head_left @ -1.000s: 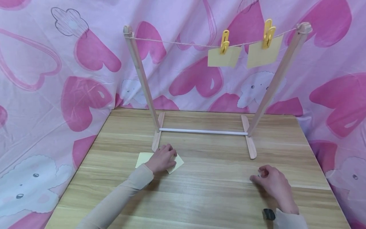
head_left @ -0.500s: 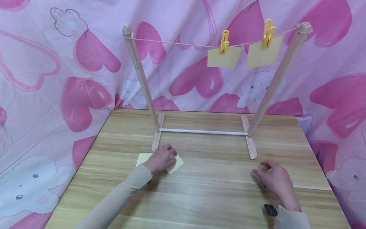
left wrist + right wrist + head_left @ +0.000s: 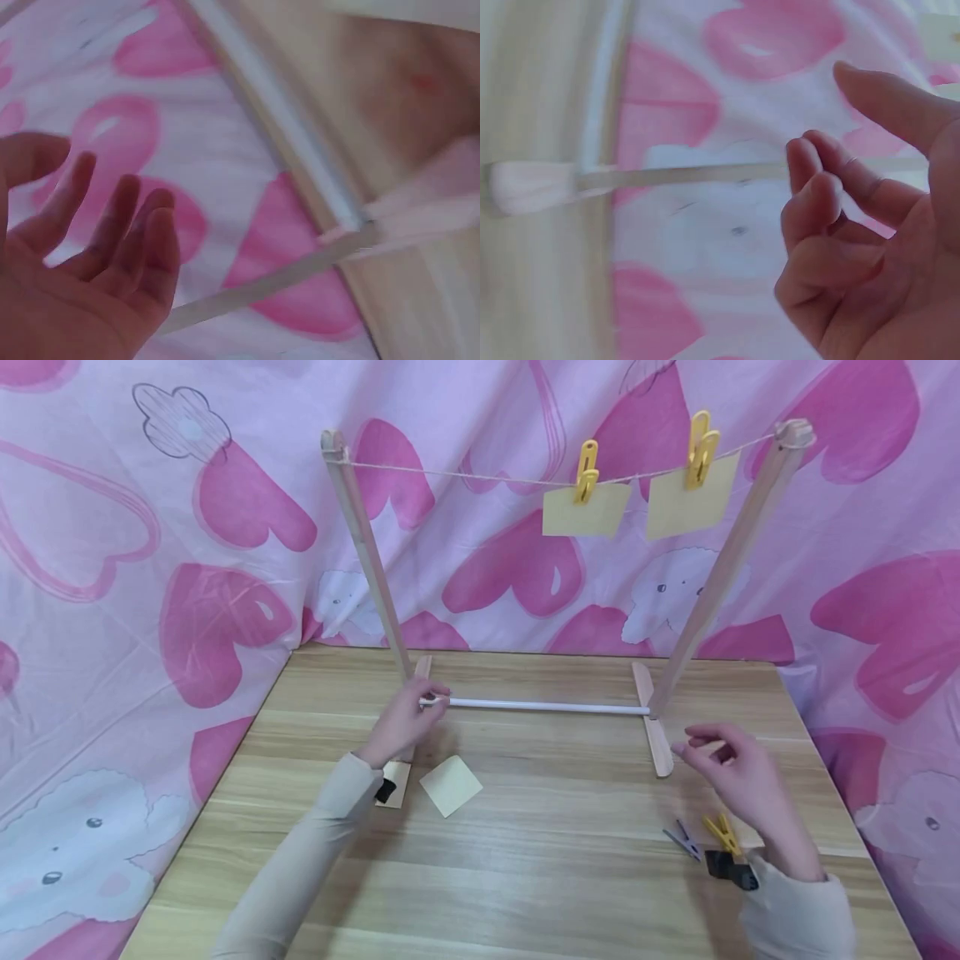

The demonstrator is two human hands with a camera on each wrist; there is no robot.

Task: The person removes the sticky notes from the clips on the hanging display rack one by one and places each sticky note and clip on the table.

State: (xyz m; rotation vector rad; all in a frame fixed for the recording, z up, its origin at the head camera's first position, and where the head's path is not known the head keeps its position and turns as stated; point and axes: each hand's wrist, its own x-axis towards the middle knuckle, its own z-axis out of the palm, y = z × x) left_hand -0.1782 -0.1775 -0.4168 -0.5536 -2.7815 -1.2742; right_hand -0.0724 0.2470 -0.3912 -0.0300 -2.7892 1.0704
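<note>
My left hand (image 3: 405,718) is raised near the foot of the rack's left post (image 3: 367,552). In the left wrist view its fingers (image 3: 112,225) are loosely bent with nothing between them. Below it a pale yellow sticky note (image 3: 452,786) lies on the table, and a second note (image 3: 402,772) is partly hidden by the wrist. My right hand (image 3: 742,777) hovers beside the rack's right foot (image 3: 660,747), fingers loosely curled and holding nothing in the right wrist view. Below it lie a grey clothespin (image 3: 684,843) and a yellow clothespin (image 3: 722,833).
A string (image 3: 465,472) runs between the tops of the wooden posts. Two yellow clothespins (image 3: 587,477) hold notes (image 3: 690,506) on its right half. A white rod (image 3: 540,705) joins the feet. Pink heart-print cloth (image 3: 225,635) hangs behind the wooden table (image 3: 525,877).
My left hand has lifted off the notes and moved up towards the rack. My right hand has left the grey clothespin and risen forward, uncovering both clothespins on the table.
</note>
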